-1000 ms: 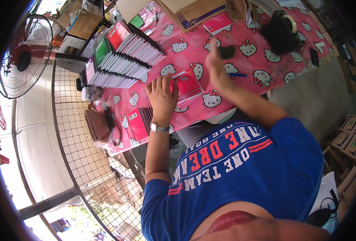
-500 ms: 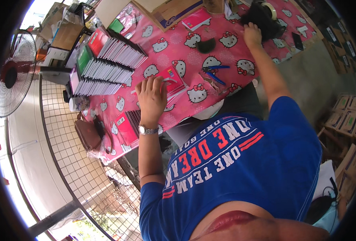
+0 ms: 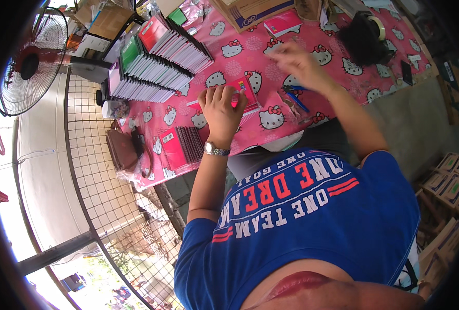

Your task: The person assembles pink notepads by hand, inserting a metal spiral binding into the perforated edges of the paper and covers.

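My left hand [image 3: 220, 112], with a watch on its wrist, is closed over the near left side of a small stack of red notebooks [image 3: 251, 97]. Its fingers are curled; a thin pale strip [image 3: 193, 104] shows beside them, but what they grip is hidden. My right hand [image 3: 303, 66] hangs over the table, smeared by motion, to the right of and beyond that stack. Below it, blue-handled pliers [image 3: 297, 101] lie partly covered by my forearm. A bushy black bundle [image 3: 363, 40] lies farther right.
Tall stacks of spiral notebooks [image 3: 154, 64] stand at the back left. Red spiral-bound notebooks [image 3: 173, 150] lie near the left table edge, by a brown bag [image 3: 122, 150]. A cardboard box [image 3: 245, 13], a pink pad [image 3: 282, 24], a tape roll [image 3: 377, 27] and a phone [image 3: 406, 73] are farther off.
My right hand has left the black bundle and swung left across the table. The left hand stays at the red notebooks, its fingers more curled. The whole view has shifted slightly.
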`<move>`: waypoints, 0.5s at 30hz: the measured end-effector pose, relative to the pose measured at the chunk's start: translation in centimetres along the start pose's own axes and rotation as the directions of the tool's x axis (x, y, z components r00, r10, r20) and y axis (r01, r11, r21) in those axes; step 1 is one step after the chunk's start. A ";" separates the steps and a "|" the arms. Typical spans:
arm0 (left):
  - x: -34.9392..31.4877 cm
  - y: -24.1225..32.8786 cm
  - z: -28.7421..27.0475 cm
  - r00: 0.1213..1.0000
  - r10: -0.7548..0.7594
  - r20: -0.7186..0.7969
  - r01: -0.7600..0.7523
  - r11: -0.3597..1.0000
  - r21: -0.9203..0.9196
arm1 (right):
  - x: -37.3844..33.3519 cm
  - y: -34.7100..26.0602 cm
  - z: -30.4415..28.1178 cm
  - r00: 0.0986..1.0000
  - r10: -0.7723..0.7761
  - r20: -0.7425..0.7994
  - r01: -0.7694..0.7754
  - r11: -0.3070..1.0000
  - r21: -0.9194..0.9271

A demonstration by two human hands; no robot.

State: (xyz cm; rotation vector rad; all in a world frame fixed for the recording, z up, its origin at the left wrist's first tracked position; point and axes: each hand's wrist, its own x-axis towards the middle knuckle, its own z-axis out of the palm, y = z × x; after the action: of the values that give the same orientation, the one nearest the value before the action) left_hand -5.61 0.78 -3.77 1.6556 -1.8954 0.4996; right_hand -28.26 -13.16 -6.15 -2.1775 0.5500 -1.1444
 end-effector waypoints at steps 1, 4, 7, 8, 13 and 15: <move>-0.1 -0.2 -0.2 0.998 -0.008 0.055 0.007 1.000 0.008 | 0.3 -2.4 1.5 0.996 0.009 0.089 -0.025 0.983 0.179; 0.2 -0.3 -0.9 0.989 0.012 0.146 -0.010 1.000 -0.015 | 0.7 -4.4 4.0 0.988 0.000 0.155 -0.040 0.966 0.257; 0.0 -0.3 -1.7 0.977 0.024 0.211 -0.015 0.999 -0.042 | 1.4 -4.3 5.1 0.987 -0.132 0.094 0.117 0.981 0.153; -0.2 -0.4 -1.9 0.971 0.020 0.237 -0.008 0.999 -0.053 | 1.4 -4.3 5.3 0.986 -0.136 0.098 0.119 0.980 0.156; -0.2 -0.6 -1.6 0.984 0.010 0.179 0.003 0.998 -0.070 | 1.7 -4.0 5.3 0.972 -0.221 0.077 0.217 0.975 0.056; 0.1 -0.6 -1.4 0.988 0.017 0.155 -0.003 0.996 -0.088 | 1.5 -3.7 5.2 0.982 -0.120 0.146 0.098 0.984 0.151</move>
State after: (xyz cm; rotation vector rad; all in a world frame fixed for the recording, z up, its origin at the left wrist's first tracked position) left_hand -4.75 1.44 -2.71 1.6707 -2.0081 0.2940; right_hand -22.77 -9.72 -5.05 -2.1700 0.2749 -1.0264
